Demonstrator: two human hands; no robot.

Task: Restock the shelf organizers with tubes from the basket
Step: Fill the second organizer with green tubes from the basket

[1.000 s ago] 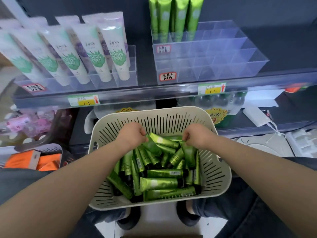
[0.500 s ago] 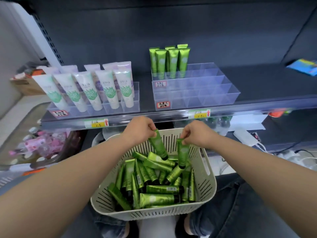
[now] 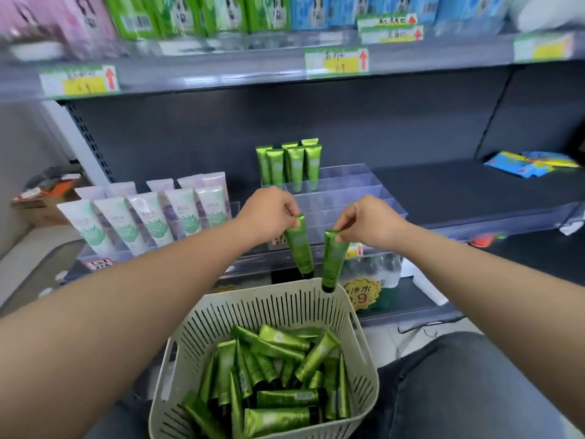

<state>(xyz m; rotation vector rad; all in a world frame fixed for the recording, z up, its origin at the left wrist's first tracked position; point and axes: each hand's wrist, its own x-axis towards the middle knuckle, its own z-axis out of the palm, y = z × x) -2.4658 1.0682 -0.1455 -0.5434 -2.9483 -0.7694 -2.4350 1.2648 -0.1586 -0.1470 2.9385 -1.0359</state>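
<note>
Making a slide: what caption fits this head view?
Left hand and right hand hold two green tubes above the basket.

Shop aisle, dark shelving (image 3: 459,188) close ahead.
The back panel (image 3: 380,122) is dark grey; a pale slotted upright (image 3: 85,137) runs down its left edge. The upper shelf (image 3: 221,74) carries yellow-and-green price tags (image 3: 337,60) along its front lip. Pale floor (image 3: 31,245) lies to the left, a cardboard box (image 3: 41,207) standing on it.
</note>
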